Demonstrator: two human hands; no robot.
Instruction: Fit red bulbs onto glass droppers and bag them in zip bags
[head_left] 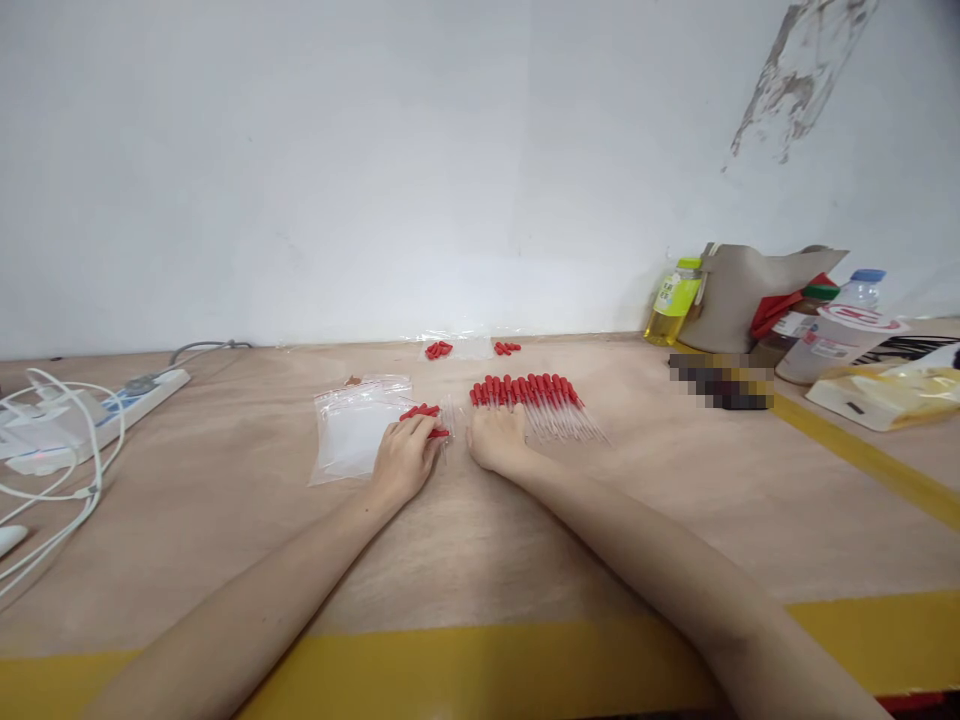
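My left hand is closed over a small group of red dropper bulbs, beside the right edge of a clear zip bag. A few thin clear tubes lie just right of its fingers. A row of droppers with red bulbs and clear stems lies side by side on the table, bulbs toward the wall. My right hand reaches over the left end of this row, its fingers bent down around a dropper there; the fingertips are partly hidden.
Near the wall, loose red bulbs lie on clear plastic. A white power strip and tangled cables are at the left. At the right stand a yellow drink bottle, a grey bag and a plastic cup.
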